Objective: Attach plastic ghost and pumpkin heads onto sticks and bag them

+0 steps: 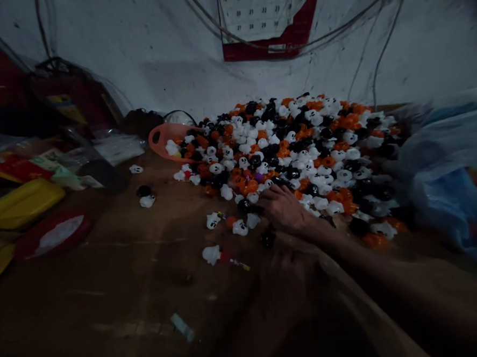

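My right hand (283,207) reaches to the front edge of a large heap of small plastic figures (302,166), white ghosts, orange pumpkins and black ones. Its fingers are apart and bent down onto the nearest pieces; nothing is visibly gripped. Below it, in deep shadow, my left hand (290,269) is closed at the rim of what looks like a bag (328,267). What lies inside the bag is hidden. Left of the hands, a few loose white ghosts (240,228) rest on the brown table (136,292), and one ghost (211,254) has a red part and a small strip attached.
An orange basket (161,143) lies at the heap's left edge. Yellow scoop-like containers (24,202) and a red dish (80,236) sit at the left. A blue-white plastic bag (445,187) stands at the right. Behind, a wall carries a calendar (269,15) and cables.
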Motion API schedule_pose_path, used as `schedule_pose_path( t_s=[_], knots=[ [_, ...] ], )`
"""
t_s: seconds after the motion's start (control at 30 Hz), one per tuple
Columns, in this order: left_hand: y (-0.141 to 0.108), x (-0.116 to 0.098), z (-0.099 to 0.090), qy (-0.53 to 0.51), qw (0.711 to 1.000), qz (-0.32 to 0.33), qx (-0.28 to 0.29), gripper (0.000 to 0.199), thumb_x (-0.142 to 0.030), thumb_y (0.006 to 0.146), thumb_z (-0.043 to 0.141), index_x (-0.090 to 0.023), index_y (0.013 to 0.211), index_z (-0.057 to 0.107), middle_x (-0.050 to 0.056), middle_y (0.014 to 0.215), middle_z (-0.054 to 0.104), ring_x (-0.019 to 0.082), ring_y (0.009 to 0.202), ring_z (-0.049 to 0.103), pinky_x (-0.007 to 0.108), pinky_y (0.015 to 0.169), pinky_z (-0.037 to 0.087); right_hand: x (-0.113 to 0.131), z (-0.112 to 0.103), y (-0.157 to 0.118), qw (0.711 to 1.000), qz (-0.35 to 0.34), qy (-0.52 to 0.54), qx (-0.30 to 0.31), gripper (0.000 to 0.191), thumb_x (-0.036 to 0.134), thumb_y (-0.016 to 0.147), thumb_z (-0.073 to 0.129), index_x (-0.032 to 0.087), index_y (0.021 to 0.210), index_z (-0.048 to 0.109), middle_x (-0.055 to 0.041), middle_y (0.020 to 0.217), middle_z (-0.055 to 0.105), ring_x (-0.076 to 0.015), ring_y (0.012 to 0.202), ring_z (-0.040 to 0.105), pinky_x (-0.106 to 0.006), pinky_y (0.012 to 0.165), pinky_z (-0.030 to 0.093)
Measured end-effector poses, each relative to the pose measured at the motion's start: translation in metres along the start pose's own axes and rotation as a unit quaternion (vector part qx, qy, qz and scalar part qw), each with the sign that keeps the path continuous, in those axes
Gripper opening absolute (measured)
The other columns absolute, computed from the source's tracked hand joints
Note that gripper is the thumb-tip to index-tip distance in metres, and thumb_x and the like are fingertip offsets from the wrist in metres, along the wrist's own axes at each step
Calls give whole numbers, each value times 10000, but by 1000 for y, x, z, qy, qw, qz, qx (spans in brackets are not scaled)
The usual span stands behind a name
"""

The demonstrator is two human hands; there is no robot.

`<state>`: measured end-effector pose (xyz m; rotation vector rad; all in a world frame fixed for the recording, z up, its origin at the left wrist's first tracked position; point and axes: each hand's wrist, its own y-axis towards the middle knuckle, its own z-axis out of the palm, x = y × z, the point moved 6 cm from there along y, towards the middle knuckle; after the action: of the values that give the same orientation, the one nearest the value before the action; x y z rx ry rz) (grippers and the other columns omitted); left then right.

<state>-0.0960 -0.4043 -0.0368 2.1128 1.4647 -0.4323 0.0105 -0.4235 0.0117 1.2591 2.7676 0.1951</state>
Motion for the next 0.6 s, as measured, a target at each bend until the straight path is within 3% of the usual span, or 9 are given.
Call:
schedule_pose_path(
  t_s=[0.1, 0.2, 0.3, 0.37, 0.47, 0.6],
  knots=[
    [-17, 18, -55, 119, 988, -38, -85, 288, -139, 882, 412, -236, 1070, 608, 46, 892, 629, 201, 895, 575, 328, 775, 474, -19, 19, 17, 998, -61, 1, 24, 265, 148, 858, 466, 198, 1068, 620, -100, 1115, 565, -257, 1046, 417, -410, 894, 290],
    [-27, 45, -87, 223, 971, -74, -36, 353, -133, 860, 441, -258, 1163, 571, 51, 1005, 613, 223, 920, 574, 363, 779, 479, -30, 24, 19, 997, -74, 3, 16, 258, 135, 857, 445, 188, 1023, 634, -108, 1080, 565, -270, 1035, 407, -425, 884, 268],
    [-30, 70, -89, 277, 952, -111, 67, 411, -71, 812, 444, -267, 1148, 578, 56, 1086, 577, 231, 863, 582, 360, 672, 488, -39, 12, 23, 996, -83, 19, -22, 216, 147, 825, 475, 175, 968, 634, -101, 1008, 577, -265, 993, 429, -401, 847, 275],
    [-30, 78, -82, 297, 941, -121, 112, 388, -49, 804, 431, -252, 1084, 607, 63, 1088, 568, 239, 869, 577, 378, 694, 488, -40, 2, 32, 993, -92, 45, -58, 241, 120, 793, 479, 145, 995, 609, -101, 1001, 579, -245, 978, 449, -372, 841, 282],
    [-30, 79, -74, 306, 936, -113, 133, 311, -38, 809, 423, -213, 947, 639, 69, 1073, 570, 258, 944, 550, 402, 769, 482, -30, 4, 56, 988, -116, 74, -68, 343, 93, 782, 471, 119, 1110, 570, -105, 1020, 574, -228, 975, 475, -360, 854, 285],
    [-36, 88, -74, 309, 938, -88, 129, 261, -43, 830, 437, -192, 912, 636, 65, 1056, 585, 258, 996, 518, 387, 802, 474, -5, 32, 83, 984, -171, 53, 7, 386, 75, 740, 520, 180, 1101, 610, -113, 1196, 524, -269, 1141, 427, -443, 962, 215]
  ],
)
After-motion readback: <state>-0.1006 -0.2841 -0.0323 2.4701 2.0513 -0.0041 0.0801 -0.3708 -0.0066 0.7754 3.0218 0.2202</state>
